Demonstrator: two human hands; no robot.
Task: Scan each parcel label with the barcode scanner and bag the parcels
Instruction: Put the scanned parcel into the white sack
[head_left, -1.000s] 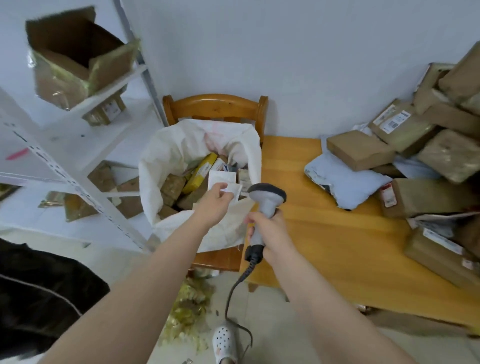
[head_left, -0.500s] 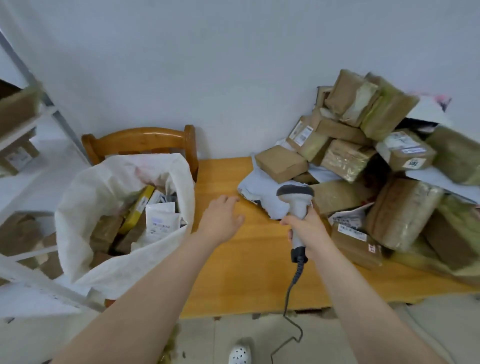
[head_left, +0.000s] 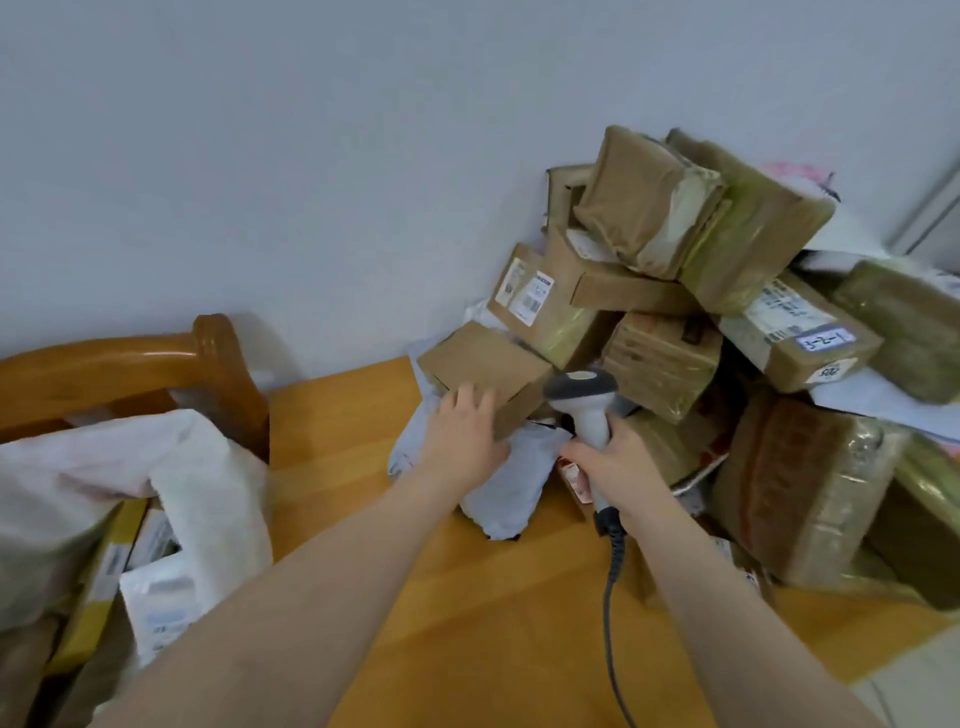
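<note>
My left hand (head_left: 465, 431) lies with fingers spread on the near top edge of a small flat brown cardboard box (head_left: 483, 371), touching it but not yet curled round it; I judge this the next parcel to lift, since it sits at the front of the heap and nothing seems to weigh on it. My right hand (head_left: 621, 467) is wrapped tight round the white handle of the grey-headed barcode scanner (head_left: 584, 402), head uppermost and just beside the box's right corner, ready the moment a label faces it (none shows on the box's top, so I expect it needs turning over); the dark coiled cable (head_left: 615, 551) hangs from the grip toward the table's edge.

The box rests on a pale grey plastic mailer bag (head_left: 506, 488), which may slide if I drag rather than lift; behind, the pile of brown taped parcels (head_left: 779, 364) is loosely stacked in the corner, and pulling at its foot could bring some down. The white woven sack (head_left: 208, 467) gapes at my left against a wooden chair (head_left: 156, 358), just beside the table, parcels already inside.

The orange wooden table (head_left: 337, 467) stands against a plain pale wall (head_left: 311, 156); pale floor (head_left: 909, 691) shows at lower right.
</note>
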